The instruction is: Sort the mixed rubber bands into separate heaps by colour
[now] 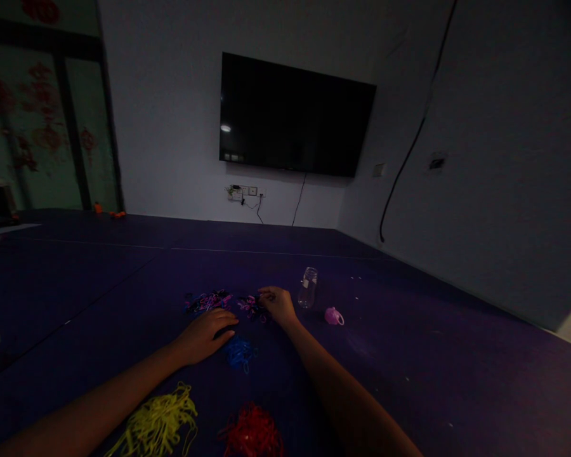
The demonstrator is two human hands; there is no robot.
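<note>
My left hand [210,335] rests low over the purple mat, fingers stretched out and apart, between a mixed pile of small pink, blue and dark elastic bands [211,301] and a pile of blue bands [239,352]. My right hand [278,304] bends down at a smaller pile of pink and dark bands [250,306]. Its thumb and fingertips come together there; what they pinch is too small and dark to make out. Closer to me lie a heap of yellow bands [160,421] and a heap of red bands [253,434].
To the right of my right hand stands a clear plastic bottle [308,289], with a pink ringed lid [334,316] nearby. Small white bits dot the mat [438,381]. A black television [295,117] hangs on the far wall, and a dark cable [409,152] runs down the right wall.
</note>
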